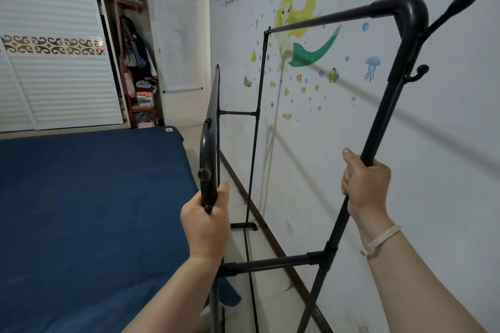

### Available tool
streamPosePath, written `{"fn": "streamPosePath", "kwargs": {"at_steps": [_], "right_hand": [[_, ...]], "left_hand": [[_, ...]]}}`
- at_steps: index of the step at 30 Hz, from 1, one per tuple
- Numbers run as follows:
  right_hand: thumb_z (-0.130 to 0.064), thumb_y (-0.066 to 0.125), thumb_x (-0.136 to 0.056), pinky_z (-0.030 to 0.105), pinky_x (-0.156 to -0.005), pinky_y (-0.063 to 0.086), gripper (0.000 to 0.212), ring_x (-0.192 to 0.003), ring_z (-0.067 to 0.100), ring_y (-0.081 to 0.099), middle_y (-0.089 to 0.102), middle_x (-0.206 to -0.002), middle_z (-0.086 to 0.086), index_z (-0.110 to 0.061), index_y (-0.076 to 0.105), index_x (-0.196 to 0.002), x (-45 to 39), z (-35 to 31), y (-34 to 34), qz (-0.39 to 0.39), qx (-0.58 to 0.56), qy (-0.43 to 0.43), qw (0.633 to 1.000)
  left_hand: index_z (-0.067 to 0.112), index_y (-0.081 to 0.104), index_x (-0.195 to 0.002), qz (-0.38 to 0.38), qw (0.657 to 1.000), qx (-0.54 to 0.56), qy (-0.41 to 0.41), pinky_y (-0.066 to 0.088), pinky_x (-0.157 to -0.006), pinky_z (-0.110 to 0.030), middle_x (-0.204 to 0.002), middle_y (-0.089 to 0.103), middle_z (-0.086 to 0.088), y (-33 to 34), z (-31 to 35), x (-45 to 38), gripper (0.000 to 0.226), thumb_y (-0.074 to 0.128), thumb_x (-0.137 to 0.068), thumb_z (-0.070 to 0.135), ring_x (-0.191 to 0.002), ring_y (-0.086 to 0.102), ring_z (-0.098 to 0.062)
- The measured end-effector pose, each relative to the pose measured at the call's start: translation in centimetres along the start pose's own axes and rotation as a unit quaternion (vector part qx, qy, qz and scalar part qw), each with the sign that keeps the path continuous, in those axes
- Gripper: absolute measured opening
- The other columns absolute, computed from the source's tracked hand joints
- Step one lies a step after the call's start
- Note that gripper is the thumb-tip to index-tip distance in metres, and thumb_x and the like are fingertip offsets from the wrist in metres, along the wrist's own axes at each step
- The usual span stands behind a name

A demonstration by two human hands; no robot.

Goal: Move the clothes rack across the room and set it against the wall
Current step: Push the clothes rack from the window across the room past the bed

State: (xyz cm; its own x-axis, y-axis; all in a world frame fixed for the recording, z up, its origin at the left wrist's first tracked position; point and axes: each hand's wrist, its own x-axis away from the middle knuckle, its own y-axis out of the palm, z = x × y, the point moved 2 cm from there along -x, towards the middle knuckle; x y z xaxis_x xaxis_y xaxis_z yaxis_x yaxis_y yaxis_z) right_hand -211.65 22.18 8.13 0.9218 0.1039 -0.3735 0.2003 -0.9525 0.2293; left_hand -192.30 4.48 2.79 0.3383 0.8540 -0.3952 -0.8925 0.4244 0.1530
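A black metal clothes rack [322, 21] stands in the narrow gap between the bed and the wall [405, 121] with mermaid stickers. It carries no clothes. My left hand [207, 220] grips the curved top end of the rack's lower near post. My right hand [365, 182] is wrapped around the taller near upright, well below its top bend and hooks. The rack's far upright and foot stand close to the wall's brown skirting. Its bottom near me is cut off by the frame edge.
A bed with a blue sheet [89, 211] fills the left side, close to the rack. A white sliding wardrobe [54, 62] and an open shelf with hanging bags [135, 62] stand at the far end. A strip of tiled floor [270, 265] runs along the wall.
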Motion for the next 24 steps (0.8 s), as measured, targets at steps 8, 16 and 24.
{"fn": "streamPosePath", "kwargs": {"at_steps": [8,16,24], "right_hand": [[-0.024,0.064,-0.084,0.023,-0.037,0.026,0.054,-0.033,0.013,0.027,0.028,-0.038,-0.007,-0.025,0.032,-0.041,-4.8,1.1,-2.9,-0.015,0.007,-0.004,1.0],[-0.025,0.064,-0.083,0.021,-0.037,0.028,0.054,-0.032,0.014,0.027,0.028,-0.037,-0.007,-0.023,0.031,-0.039,-10.0,2.1,-8.4,-0.02,0.013,-0.007,1.0],[-0.027,0.065,-0.081,0.021,-0.037,0.029,0.05,-0.032,0.014,0.029,0.031,-0.036,-0.007,-0.023,0.035,-0.042,-11.9,1.9,-11.8,0.004,0.026,-0.019,0.999]], "left_hand": [[0.031,0.039,-0.039,-0.002,1.0,0.018,0.005,0.028,-0.037,-0.014,-0.037,0.033,0.012,5.3,-0.1,1.3,0.055,0.065,-0.088,0.026,-0.035,0.029,-0.003],[0.033,0.047,-0.041,-0.012,1.0,0.011,0.019,0.027,-0.037,-0.009,-0.035,0.038,0.012,12.2,0.6,4.6,0.048,0.064,-0.086,0.031,-0.033,0.033,-0.002],[0.034,0.05,-0.043,-0.024,0.999,0.029,0.002,0.028,-0.036,-0.008,-0.035,0.039,0.011,15.8,1.5,7.5,0.041,0.061,-0.082,0.035,-0.032,0.035,0.0]]}}
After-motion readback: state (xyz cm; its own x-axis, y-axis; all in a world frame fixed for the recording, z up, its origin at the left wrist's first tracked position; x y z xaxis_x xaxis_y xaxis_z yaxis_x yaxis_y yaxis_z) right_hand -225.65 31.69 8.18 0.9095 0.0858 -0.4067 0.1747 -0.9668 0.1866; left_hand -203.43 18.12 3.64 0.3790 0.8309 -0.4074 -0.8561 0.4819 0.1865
